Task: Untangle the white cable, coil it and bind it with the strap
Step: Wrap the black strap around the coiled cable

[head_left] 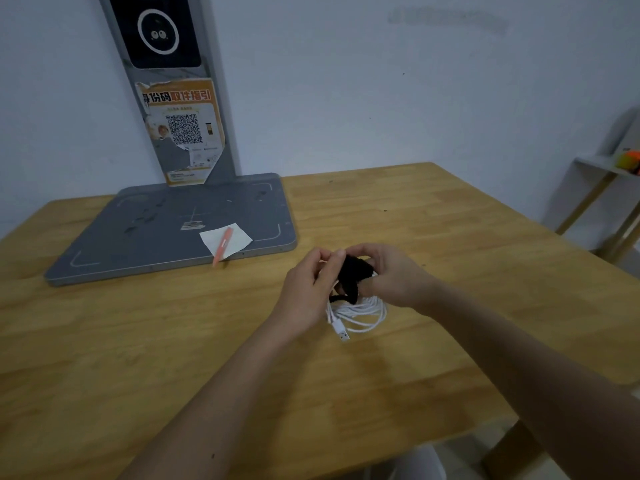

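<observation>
left hand [306, 289], right hand [388, 275] gripping black strap [353, 275], coiled white cable [360, 311]

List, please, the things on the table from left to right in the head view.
Grey base plate → white paper with the orange pen → left hand → black strap and white cable → right hand.

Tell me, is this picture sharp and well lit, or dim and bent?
Head view: dim and bluish, with soft focus. The hands, left hand and right hand, are slightly blurred around the black strap and white cable. The wide lens bows the table edges.
</observation>
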